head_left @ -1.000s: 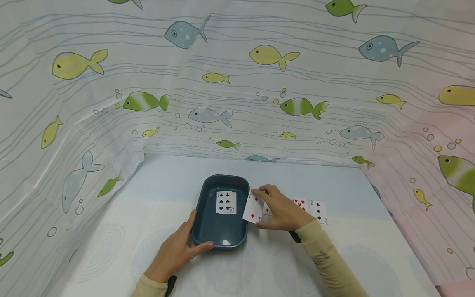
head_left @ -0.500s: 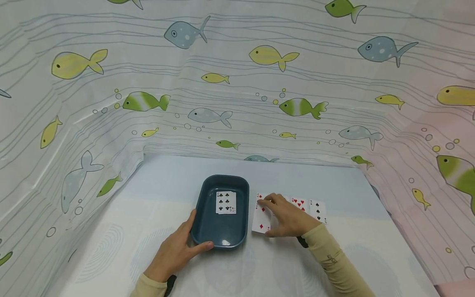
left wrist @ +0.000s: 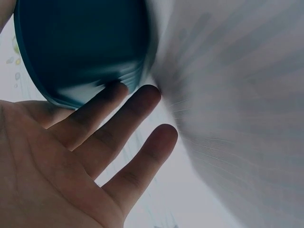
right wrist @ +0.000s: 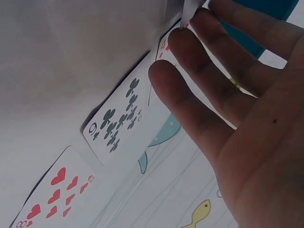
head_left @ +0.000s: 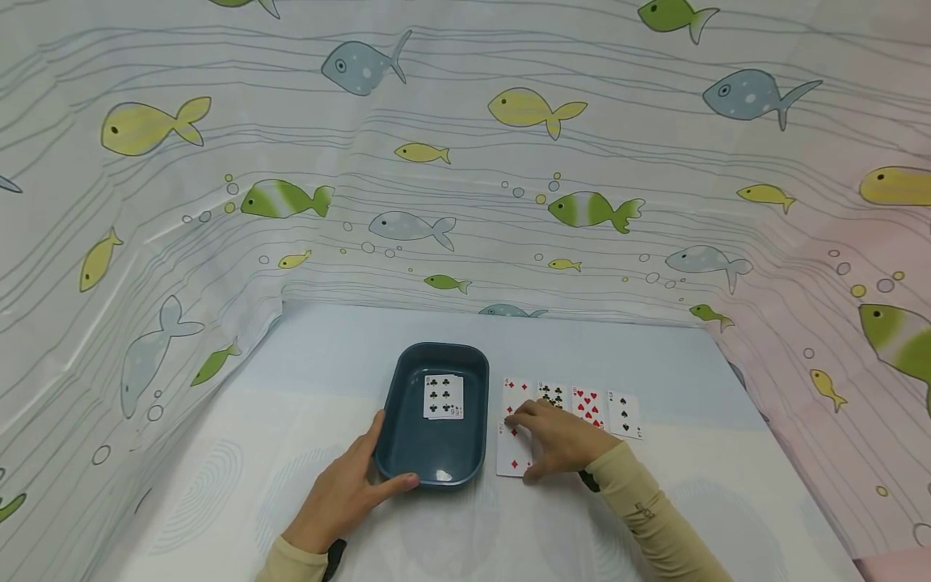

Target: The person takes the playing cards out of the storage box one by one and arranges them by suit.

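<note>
The left hand (head_left: 347, 495), thumb and fingers spread wide, is touching the near-left corner of the dark-blue rounded rectangular tray (head_left: 429, 451). Past a narrow gap rightward, the right hand (head_left: 556, 443) is pinching a white red-diamond card (head_left: 513, 454) by its edges; open pale table (head_left: 534, 537) is stretching nearer.

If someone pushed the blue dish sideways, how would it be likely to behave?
The blue dish would probably slide rather than tip, being wide and shallow. Its shine and smooth walls suggest stiff, somewhat slippery material. The cards inside might shift, since nothing visible pins them.
</note>
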Demonstrator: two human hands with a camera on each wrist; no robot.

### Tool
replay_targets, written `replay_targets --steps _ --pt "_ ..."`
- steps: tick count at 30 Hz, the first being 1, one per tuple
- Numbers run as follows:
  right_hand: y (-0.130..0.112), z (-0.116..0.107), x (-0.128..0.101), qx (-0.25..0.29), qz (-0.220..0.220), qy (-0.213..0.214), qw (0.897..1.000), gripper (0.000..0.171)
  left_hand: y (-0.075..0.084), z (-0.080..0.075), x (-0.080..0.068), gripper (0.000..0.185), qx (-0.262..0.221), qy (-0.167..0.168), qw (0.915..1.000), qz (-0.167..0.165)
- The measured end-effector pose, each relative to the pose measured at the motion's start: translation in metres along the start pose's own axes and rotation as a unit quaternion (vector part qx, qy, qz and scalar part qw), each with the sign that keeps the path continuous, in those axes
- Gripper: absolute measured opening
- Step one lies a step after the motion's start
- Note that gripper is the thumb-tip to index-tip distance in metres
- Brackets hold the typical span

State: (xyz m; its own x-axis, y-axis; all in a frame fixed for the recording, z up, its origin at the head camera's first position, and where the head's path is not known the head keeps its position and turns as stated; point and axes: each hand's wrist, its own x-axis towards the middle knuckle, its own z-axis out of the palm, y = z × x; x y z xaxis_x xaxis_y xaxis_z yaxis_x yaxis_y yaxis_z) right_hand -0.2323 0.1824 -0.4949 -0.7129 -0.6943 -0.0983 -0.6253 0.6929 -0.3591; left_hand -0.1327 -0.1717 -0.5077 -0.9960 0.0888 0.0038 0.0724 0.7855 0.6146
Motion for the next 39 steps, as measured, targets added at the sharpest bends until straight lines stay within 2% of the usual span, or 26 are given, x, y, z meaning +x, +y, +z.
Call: replay_targets --steps 6,17,31,39 --pt "0.003 0.002 -0.001 -0.005 -0.011 -0.003 1.000 0.071 0.000 -0.001 0.000 0.116 0.000 0.001 1.0000 -0.002" --pt "0.003 0.008 -0.001 -0.010 -0.007 0.005 1.000 0.069 -0.002 -0.001 0.000 0.115 -0.008 0.000 1.0000 0.000" --pt "0.002 0.004 -0.002 -0.012 0.002 0.000 1.000 0.071 -0.001 0.000 0.000 0.115 -0.011 -0.002 0.9999 -0.002" --pt "0.002 -0.005 0.003 -0.002 -0.011 0.026 1.000 0.065 -0.003 0.000 0.000 0.115 -0.006 -0.001 1.0000 -0.003"
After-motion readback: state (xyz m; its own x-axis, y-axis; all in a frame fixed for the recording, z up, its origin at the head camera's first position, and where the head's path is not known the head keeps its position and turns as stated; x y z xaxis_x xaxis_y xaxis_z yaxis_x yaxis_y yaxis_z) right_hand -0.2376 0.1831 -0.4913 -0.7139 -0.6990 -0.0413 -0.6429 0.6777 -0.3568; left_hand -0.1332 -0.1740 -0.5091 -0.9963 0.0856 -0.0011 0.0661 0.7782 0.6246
